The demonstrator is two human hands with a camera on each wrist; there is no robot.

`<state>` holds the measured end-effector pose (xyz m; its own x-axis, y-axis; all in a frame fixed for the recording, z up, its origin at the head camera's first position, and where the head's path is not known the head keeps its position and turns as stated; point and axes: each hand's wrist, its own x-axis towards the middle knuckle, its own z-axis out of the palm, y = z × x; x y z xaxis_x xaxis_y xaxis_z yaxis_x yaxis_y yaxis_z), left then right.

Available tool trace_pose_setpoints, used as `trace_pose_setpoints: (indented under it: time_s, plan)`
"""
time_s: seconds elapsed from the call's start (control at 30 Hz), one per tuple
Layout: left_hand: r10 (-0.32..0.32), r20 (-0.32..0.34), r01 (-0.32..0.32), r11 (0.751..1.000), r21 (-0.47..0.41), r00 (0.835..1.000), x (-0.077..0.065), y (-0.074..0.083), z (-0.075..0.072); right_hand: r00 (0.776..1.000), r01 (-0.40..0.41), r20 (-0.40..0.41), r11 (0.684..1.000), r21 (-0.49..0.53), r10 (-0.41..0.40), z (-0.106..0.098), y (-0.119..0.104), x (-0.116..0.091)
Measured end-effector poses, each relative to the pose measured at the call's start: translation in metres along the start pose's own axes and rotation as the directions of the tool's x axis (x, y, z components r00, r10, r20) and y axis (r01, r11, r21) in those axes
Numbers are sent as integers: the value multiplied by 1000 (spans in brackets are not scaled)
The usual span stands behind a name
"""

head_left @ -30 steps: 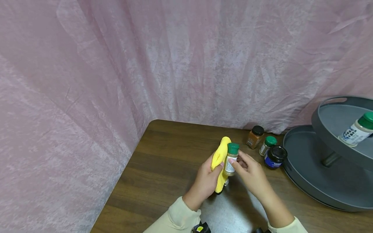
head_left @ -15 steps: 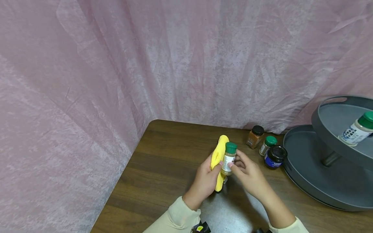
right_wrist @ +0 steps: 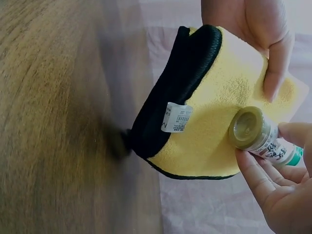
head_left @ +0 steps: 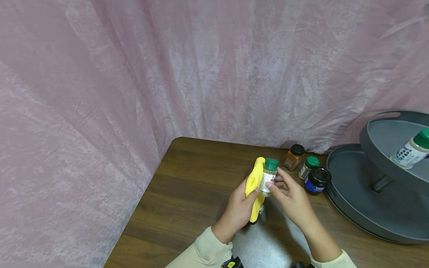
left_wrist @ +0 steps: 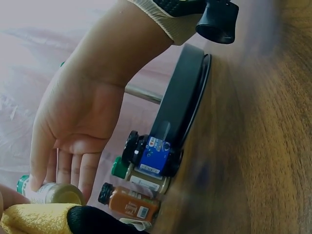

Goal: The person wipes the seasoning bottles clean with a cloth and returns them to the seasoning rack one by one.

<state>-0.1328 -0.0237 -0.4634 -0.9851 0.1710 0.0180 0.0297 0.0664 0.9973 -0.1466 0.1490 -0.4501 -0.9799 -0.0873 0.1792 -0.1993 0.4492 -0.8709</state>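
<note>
In the head view my left hand (head_left: pixel 237 206) grips a folded yellow cloth (head_left: pixel 255 180), thumb on its near face. The right wrist view shows the cloth's black edging and a white tag (right_wrist: pixel 176 117). My right hand (head_left: pixel 291 195) pinches a small spice bottle (head_left: pixel 268 180) with a green cap and white label between thumb and fingers. The bottle is upright in the head view, its side against the cloth. Its base faces the right wrist camera. Both hands are raised over the wooden table (head_left: pixel 191 178).
Right of my hands stand an orange-brown spice jar (head_left: pixel 292 160), a green-capped bottle (head_left: pixel 305 170) and a black-lidded jar with a blue label (head_left: pixel 315 183). Beyond them rises a grey two-tier tray (head_left: pixel 402 219), another green-capped bottle (head_left: pixel 409 153) on its upper tier. A pink curtain (head_left: pixel 214 74) hangs behind.
The bottle has shifted slightly left along with the cloth, then back right and a little up against it. Both hands keep their holds. The jars and tray stay put.
</note>
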Motion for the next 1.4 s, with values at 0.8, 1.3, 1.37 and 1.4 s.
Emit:
trace_pose_setpoints:
  time_s: [0.8, 1.3, 1.37, 1.4]
  plan:
    - [-8, -70, 4, 999, -54, 998, 3, -1, -6, 983, 77, 166, 996, 39, -82, 6, 2, -3]
    - [-2, -40, 2, 1000, -2, 999, 2, -2, -2, 999, -35, 33, 998, 47, 33, 0, 2, -1]
    - [-6, -38, 6, 1000, -2, 999, 2, -2, -3, 998, -30, 49, 998, 54, 28, 2, 3, -1]
    - [-12, -38, 12, 1000, -1, 999, 2, -2, -3, 998, -26, 57, 998, 53, 23, 3, 4, -2]
